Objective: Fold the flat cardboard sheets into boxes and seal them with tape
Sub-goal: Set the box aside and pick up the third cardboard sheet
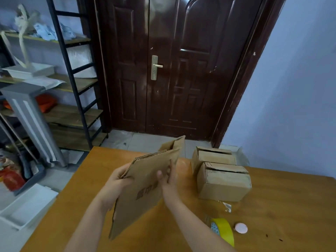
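Fingers of our left hand [119, 176] and right hand [168, 176] grip a flat brown cardboard sheet [145, 186], not yet opened; two folded brown cardboard boxes [224, 184] stand beside it, the yellow tape roll [224, 229] untouched.

Storeroom: cluttered shelving [72, 84], boxes [223, 180], door [163, 70].

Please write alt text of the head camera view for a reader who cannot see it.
Both hands, left hand and right hand, hold a flat cardboard sheet above an orange table. Two folded boxes and a yellow tape roll lie to the right.
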`<state>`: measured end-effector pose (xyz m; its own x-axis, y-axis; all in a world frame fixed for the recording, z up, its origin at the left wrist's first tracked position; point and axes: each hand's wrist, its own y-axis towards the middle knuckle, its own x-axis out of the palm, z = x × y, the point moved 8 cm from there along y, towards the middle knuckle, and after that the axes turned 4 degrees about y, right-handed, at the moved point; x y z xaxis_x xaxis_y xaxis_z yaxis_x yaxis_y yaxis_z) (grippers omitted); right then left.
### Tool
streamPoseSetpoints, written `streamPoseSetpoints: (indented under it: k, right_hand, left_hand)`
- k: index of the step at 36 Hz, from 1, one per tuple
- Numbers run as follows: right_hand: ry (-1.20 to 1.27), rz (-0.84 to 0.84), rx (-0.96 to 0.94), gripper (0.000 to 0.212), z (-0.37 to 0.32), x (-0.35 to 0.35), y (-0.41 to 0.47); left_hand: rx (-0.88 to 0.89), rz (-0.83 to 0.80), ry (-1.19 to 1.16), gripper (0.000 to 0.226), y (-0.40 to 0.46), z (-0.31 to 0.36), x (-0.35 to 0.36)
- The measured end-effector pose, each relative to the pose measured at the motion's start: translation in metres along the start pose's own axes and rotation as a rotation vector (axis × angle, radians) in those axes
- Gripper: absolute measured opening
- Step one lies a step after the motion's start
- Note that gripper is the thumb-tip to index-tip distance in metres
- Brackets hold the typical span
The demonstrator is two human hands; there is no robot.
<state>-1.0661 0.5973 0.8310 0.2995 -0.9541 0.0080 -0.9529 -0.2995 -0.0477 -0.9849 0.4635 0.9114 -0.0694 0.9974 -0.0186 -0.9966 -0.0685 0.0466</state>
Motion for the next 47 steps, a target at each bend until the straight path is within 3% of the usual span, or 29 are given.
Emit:
streamPoseSetpoints:
  k: [3,5,10,15,18,19,21,22,25,32,34,36,38,42,47]
  right_hand:
    - [0.021,0.169,0.056,0.082,0.001,-0.025,0.011]
    - [0.06,0.273,0.08,0.069,-0.004,-0.045,0.019]
    - [0.166,0.33,0.185,0.063,-0.009,-0.075,0.041]
    - [0.237,0.247,0.343,0.086,-0.006,-0.078,0.05]
    - [0.321,0.166,0.399,0.109,0.007,-0.078,0.058]
    - [0.351,0.16,0.395,0.101,-0.001,-0.075,0.052]
    - [0.358,0.165,0.387,0.06,-0.014,-0.073,0.042]
    - [0.376,0.152,0.388,0.052,-0.013,-0.075,0.042]
    - [0.356,0.117,0.417,0.052,-0.008,-0.083,0.04]
    - [0.143,0.091,0.447,0.047,-0.012,-0.114,0.029]
    - [0.128,0.082,0.402,0.054,-0.016,-0.119,0.023]
    - [0.126,0.054,0.37,0.059,-0.016,-0.122,0.017]
    - [0.119,0.041,0.328,0.039,-0.019,-0.122,0.011]
    - [0.014,0.028,0.217,0.042,-0.031,-0.123,-0.001]
    - [-0.345,-0.121,0.13,0.055,-0.037,-0.099,-0.018]
  left_hand:
    - [-0.006,0.116,-0.017,0.032,-0.01,-0.014,-0.025]
    - [-0.033,0.16,0.004,0.033,-0.016,-0.024,-0.035]
    - [-0.082,0.18,0.072,0.028,-0.026,-0.045,-0.051]
    - [-0.115,0.065,0.138,0.07,-0.024,-0.054,-0.034]
    - [-0.123,0.054,0.1,0.082,-0.023,-0.065,-0.029]
    - [-0.125,0.059,0.097,0.086,-0.022,-0.066,-0.028]
    - [-0.095,0.071,0.125,0.09,-0.017,-0.066,-0.022]
    - [-0.061,0.075,0.155,0.09,-0.015,-0.063,-0.017]
    - [0.005,0.105,0.239,0.1,-0.01,-0.053,-0.003]
    - [-0.062,0.095,0.211,0.121,-0.009,-0.061,0.009]
    - [-0.047,0.098,0.2,0.117,-0.004,-0.058,0.008]
    - [-0.069,0.205,0.105,0.112,0.004,-0.06,-0.007]
    - [-0.045,0.256,0.106,0.097,0.006,-0.056,-0.012]
    - [-0.024,0.213,0.224,0.056,0.009,-0.038,0.0]
    - [-0.181,0.017,0.326,0.048,0.027,-0.045,0.02]
